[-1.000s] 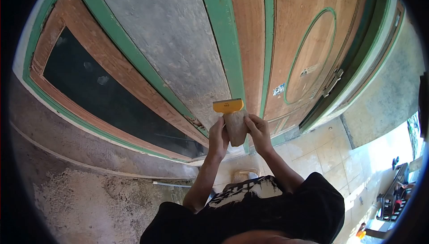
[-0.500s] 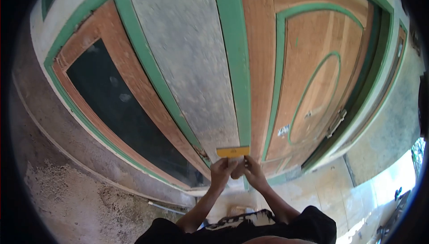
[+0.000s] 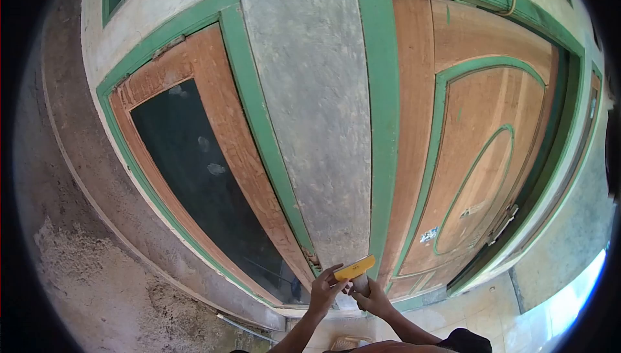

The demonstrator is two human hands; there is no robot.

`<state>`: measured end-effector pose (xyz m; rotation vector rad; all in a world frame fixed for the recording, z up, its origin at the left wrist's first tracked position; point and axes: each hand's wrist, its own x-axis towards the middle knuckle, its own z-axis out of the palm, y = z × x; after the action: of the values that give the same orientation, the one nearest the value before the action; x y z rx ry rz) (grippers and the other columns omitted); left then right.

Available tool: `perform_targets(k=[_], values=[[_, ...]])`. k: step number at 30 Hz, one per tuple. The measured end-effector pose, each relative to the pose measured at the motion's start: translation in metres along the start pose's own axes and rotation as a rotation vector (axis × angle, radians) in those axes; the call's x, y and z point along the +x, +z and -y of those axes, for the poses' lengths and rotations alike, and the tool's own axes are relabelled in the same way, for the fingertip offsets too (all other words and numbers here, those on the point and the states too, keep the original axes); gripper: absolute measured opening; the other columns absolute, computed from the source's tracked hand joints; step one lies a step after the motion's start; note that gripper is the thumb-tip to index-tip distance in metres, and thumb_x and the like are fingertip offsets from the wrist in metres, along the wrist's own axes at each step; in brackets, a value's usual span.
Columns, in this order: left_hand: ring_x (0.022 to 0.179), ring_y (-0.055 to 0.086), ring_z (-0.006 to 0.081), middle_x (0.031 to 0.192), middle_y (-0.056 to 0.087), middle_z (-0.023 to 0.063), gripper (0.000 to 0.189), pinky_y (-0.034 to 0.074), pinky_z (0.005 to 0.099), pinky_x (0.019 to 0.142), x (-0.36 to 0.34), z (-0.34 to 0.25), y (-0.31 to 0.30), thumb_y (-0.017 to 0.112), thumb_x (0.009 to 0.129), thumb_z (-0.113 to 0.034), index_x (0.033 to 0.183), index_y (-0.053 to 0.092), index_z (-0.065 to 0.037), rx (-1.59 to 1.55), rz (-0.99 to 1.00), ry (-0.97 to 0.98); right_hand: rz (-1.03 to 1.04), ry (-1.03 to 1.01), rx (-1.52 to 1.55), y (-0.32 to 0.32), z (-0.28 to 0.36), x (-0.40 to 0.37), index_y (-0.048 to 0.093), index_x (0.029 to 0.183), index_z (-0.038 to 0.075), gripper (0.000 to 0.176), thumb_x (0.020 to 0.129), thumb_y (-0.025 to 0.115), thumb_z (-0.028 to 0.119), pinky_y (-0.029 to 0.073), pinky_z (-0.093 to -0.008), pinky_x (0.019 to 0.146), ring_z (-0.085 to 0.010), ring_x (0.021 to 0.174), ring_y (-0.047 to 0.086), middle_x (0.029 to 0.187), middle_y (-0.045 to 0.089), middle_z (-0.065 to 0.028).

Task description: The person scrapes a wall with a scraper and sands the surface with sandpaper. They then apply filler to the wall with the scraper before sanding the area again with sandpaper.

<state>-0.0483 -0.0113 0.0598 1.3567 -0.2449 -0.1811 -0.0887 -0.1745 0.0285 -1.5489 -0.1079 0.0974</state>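
Observation:
In the head view, a yellow wide-edged spreader [image 3: 354, 267] with small dark print is tilted, its right end higher. My left hand [image 3: 325, 293] is closed on its left end. My right hand [image 3: 373, 298] is closed around a putty knife [image 3: 360, 284], whose grey blade meets the lower side of the spreader. Its handle is mostly hidden by my fingers. Both hands are close together in front of the lower end of the grey plastered wall strip [image 3: 310, 94].
A wooden door [image 3: 479, 178] with green trim stands right of the wall strip. To the left is a window [image 3: 200, 165] with dark glass in a green frame [image 3: 265, 133]. Rough, stained concrete [image 3: 97, 288] lies lower left, pale floor tiles [image 3: 479, 314] lower right.
The view has tilted up, so wall and doors sit lower and further right. The spreader has gone from level to tilted, and my hands appear lower and slightly right.

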Motion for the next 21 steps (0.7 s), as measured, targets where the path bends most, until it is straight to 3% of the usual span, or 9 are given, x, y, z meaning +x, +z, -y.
perform_targets(k=[3,5,7,8,9,11,12,14,21], values=[[0.078,0.065,0.0153,0.096,0.066,0.0129,0.035,0.055,0.0272,0.069,-0.004,-0.008,-0.017,0.066,0.091,-0.010,0.119,0.059,0.008,0.031,0.031,0.019,0.084,0.053,-0.053,0.006,0.002,0.005,0.051,0.110,-0.002,0.029,0.089,0.063,0.014,0.045,-0.0245,0.048,-0.0091,0.054,0.056,0.075,0.059,-0.0035],[0.077,0.066,0.0152,0.093,0.067,0.0122,0.034,0.055,0.0268,0.068,-0.009,-0.013,-0.026,0.065,0.091,-0.010,0.119,0.059,0.008,0.044,0.051,-0.139,0.153,0.090,-0.098,0.012,0.013,0.002,0.052,0.109,-0.002,0.031,0.088,0.065,0.017,0.045,-0.0245,0.048,-0.0091,0.054,0.056,0.073,0.059,-0.0032],[0.076,0.066,0.0153,0.091,0.067,0.0120,0.033,0.055,0.0271,0.068,-0.013,0.000,-0.042,0.065,0.091,-0.009,0.119,0.059,0.009,0.040,0.046,-0.095,0.173,0.118,-0.189,0.019,0.024,0.003,0.056,0.099,-0.002,0.031,0.083,0.070,0.021,0.046,-0.0260,0.047,-0.0088,0.054,0.057,0.070,0.060,-0.0050],[0.075,0.066,0.0154,0.089,0.067,0.0117,0.032,0.055,0.0273,0.069,-0.016,0.008,-0.048,0.065,0.091,-0.008,0.118,0.060,0.009,0.042,0.050,-0.060,0.156,0.086,-0.231,0.020,0.021,0.003,0.058,0.098,-0.001,0.033,0.081,0.072,0.022,0.049,-0.0321,0.049,-0.0179,0.053,0.062,0.070,0.063,-0.0093],[0.075,0.066,0.0154,0.089,0.067,0.0117,0.032,0.055,0.0273,0.069,-0.019,0.008,-0.049,0.065,0.091,-0.008,0.118,0.060,0.009,0.038,0.036,-0.057,0.170,0.087,-0.236,0.020,0.012,0.005,0.058,0.098,-0.001,0.033,0.081,0.072,0.022,0.049,-0.0321,0.049,-0.0179,0.053,0.062,0.070,0.063,-0.0093],[0.074,0.067,0.0164,0.088,0.067,0.0126,0.030,0.057,0.0283,0.071,-0.029,0.005,-0.048,0.064,0.091,-0.006,0.117,0.060,0.009,0.110,-0.023,-0.004,0.103,-0.206,-0.557,0.019,-0.010,0.009,0.055,0.108,-0.002,0.040,0.081,0.073,0.023,0.052,-0.0370,0.054,-0.0248,0.057,0.065,0.070,0.063,-0.0138],[0.074,0.067,0.0164,0.088,0.067,0.0126,0.030,0.057,0.0283,0.071,-0.033,0.004,-0.046,0.064,0.091,-0.006,0.117,0.060,0.009,0.108,-0.031,-0.004,0.111,-0.206,-0.559,0.020,-0.007,0.008,0.055,0.108,-0.002,0.040,0.081,0.073,0.023,0.052,-0.0370,0.054,-0.0248,0.057,0.065,0.070,0.063,-0.0138],[0.075,0.068,0.0185,0.091,0.068,0.0148,0.030,0.059,0.0297,0.071,-0.038,0.003,-0.041,0.065,0.090,-0.004,0.116,0.060,0.010,0.054,-0.125,0.034,0.057,-0.260,-0.686,0.024,0.002,0.007,0.055,0.111,0.003,0.042,0.077,0.071,0.022,0.054,-0.0459,0.060,-0.0388,0.069,0.066,0.080,0.067,-0.0196],[0.073,0.069,0.0211,0.090,0.068,0.0156,0.025,0.059,0.0309,0.063,-0.042,0.008,-0.023,0.067,0.087,-0.003,0.108,0.060,0.010,-0.023,-0.264,0.008,-0.008,-0.394,-0.775,0.013,0.003,-0.001,0.052,0.116,0.005,0.047,0.076,0.072,0.021,0.054,-0.0447,0.061,-0.0356,0.074,0.067,0.088,0.067,-0.0184]])
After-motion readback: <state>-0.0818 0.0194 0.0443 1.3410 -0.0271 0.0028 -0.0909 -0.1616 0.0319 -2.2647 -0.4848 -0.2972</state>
